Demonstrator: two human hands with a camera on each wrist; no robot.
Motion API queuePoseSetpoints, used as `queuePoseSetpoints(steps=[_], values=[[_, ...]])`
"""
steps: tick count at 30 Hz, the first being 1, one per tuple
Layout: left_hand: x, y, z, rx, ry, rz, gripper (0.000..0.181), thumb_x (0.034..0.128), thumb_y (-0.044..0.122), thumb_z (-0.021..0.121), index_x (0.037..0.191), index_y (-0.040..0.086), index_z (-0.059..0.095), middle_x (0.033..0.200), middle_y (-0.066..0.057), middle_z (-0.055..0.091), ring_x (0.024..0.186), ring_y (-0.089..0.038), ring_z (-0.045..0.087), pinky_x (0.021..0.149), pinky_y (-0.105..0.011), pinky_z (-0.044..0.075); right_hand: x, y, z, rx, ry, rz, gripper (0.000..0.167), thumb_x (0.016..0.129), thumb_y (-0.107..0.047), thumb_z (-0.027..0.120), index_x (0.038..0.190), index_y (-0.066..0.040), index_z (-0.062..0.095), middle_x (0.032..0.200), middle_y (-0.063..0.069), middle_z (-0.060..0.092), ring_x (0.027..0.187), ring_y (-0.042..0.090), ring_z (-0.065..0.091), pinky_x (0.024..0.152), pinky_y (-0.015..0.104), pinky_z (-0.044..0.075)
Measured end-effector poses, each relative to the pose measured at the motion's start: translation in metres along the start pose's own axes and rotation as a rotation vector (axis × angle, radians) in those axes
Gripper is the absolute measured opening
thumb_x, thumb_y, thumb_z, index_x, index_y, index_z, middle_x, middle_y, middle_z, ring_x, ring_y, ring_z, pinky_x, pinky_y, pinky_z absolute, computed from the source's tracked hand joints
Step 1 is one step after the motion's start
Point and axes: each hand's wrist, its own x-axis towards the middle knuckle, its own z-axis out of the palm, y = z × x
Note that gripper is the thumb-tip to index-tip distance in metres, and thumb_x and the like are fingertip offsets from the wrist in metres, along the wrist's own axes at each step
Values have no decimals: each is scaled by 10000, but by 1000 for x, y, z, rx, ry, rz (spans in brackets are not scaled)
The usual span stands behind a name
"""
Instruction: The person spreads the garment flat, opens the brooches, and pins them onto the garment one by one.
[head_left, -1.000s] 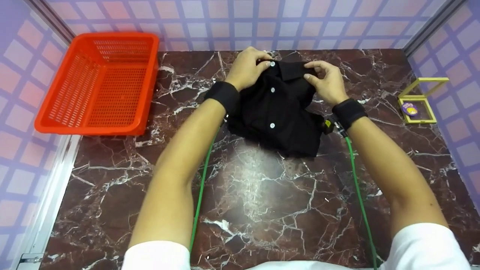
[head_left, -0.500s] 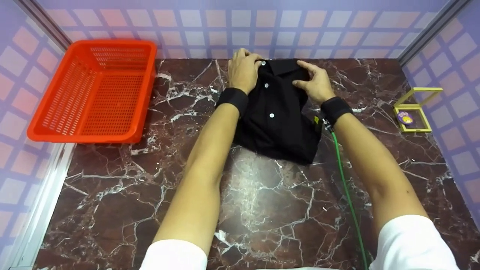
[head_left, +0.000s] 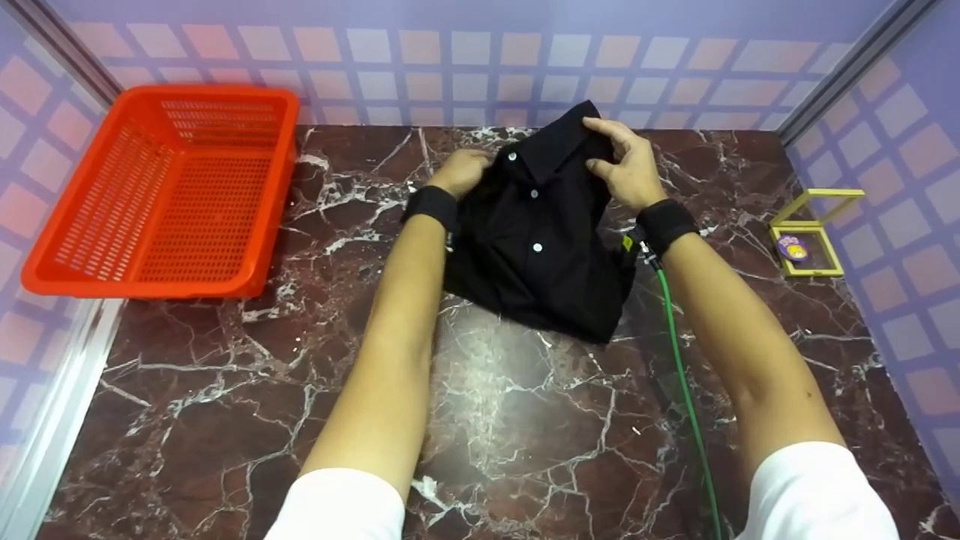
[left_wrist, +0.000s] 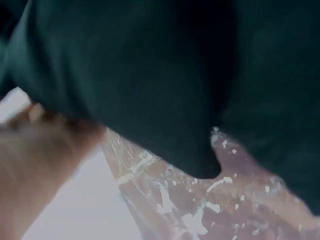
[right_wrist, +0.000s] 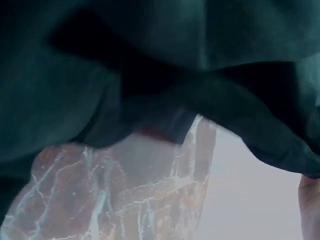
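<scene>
A black button-up shirt (head_left: pixel 559 240) with a pointed collar and white buttons is bunched up at the back of the table, its collar end raised. At its left shoulder, my left hand (head_left: pixel 463 172) grips the cloth, with the fingertips hidden by fabric. My right hand (head_left: pixel 631 169) holds the collar's right side, thumb in front and the other fingers partly behind. Dark cloth (left_wrist: pixel 130 85) fills most of the left wrist view, beside the blurred left hand (left_wrist: pixel 42 155). In the right wrist view, folds of the shirt (right_wrist: pixel 165 95) hang over the table.
A red plastic basket (head_left: pixel 259 255) stands at the back left. To the right lies a small yellow-framed case (head_left: pixel 814 271), lid up, holding a purple round badge (head_left: pixel 792 247). A green cable (head_left: pixel 686 390) trails from the right wrist across the marbled table (head_left: pixel 525 442). Patterned walls border it.
My left hand has left the collar's button end and moved down and left to the shirt's shoulder. The collar has tilted up on the right, and the shirt is spread a little wider.
</scene>
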Motion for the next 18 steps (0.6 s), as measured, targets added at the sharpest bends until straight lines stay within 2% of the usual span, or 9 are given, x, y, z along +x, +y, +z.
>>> queuePoseSetpoints(steps=[2, 4, 5, 6, 10, 13, 16, 18], values=[[-1, -1, -4, -268, -90, -25, 501, 945, -45, 434, 1440, -12, 512, 1294, -140, 624, 1070, -197, 599, 888, -218, 479, 2, 4, -3, 67, 23, -22, 552, 811, 273, 550, 1324, 77, 600, 1368, 187, 584, 1290, 221, 535, 1086, 314, 403], [-2, 1, -5, -514, -137, -76, 581, 913, -104, 441, 1478, 27, 478, 1171, -113, 638, 882, -176, 590, 769, -234, 498, 5, 9, -6, 139, 53, -36, 541, 814, 276, 542, 1312, 74, 611, 1337, 164, 617, 1232, 221, 569, 1049, 308, 434], [-2, 1, -6, -589, -155, -90, 617, 918, -114, 450, 1512, 54, 437, 1160, -96, 641, 855, -165, 595, 755, -239, 503, 6, 10, -7, 181, 69, -37, 541, 813, 282, 536, 1306, 73, 616, 1319, 152, 632, 1205, 222, 581, 1032, 306, 446], [-2, 2, -6, -623, -168, -89, 614, 933, -108, 461, 1522, 60, 422, 1128, -98, 638, 829, -158, 594, 746, -238, 501, 6, 10, -8, 220, 85, -37, 542, 811, 290, 530, 1302, 76, 617, 1301, 142, 644, 1184, 224, 590, 1019, 308, 454], [0, 6, -6, -692, -165, -43, 538, 986, -47, 517, 1512, 13, 416, 1262, -141, 627, 851, -143, 632, 789, -243, 522, 5, 10, -11, 301, 108, -15, 551, 813, 305, 515, 1313, 90, 599, 1284, 135, 645, 1160, 241, 593, 1004, 322, 465], [1, 9, -8, -680, -113, 6, 487, 957, -67, 550, 1441, -34, 498, 1297, -183, 627, 891, -167, 658, 807, -265, 536, 4, 9, -15, 301, 94, 30, 575, 826, 294, 521, 1359, 84, 561, 1359, 158, 598, 1223, 253, 558, 1026, 313, 446], [1, 15, -13, -614, -56, 57, 433, 900, -95, 571, 1331, -64, 591, 1186, -178, 667, 899, -200, 657, 817, -282, 542, 6, 8, -20, 240, 54, 62, 620, 833, 269, 546, 1419, 72, 503, 1467, 182, 508, 1327, 252, 484, 1080, 294, 394], [2, 21, -17, -574, -32, 80, 404, 879, -103, 580, 1281, -77, 612, 1118, -141, 669, 927, -214, 649, 847, -288, 536, 8, 7, -23, 137, 17, 71, 654, 837, 237, 577, 1454, 50, 470, 1513, 180, 454, 1381, 239, 429, 1115, 276, 348]])
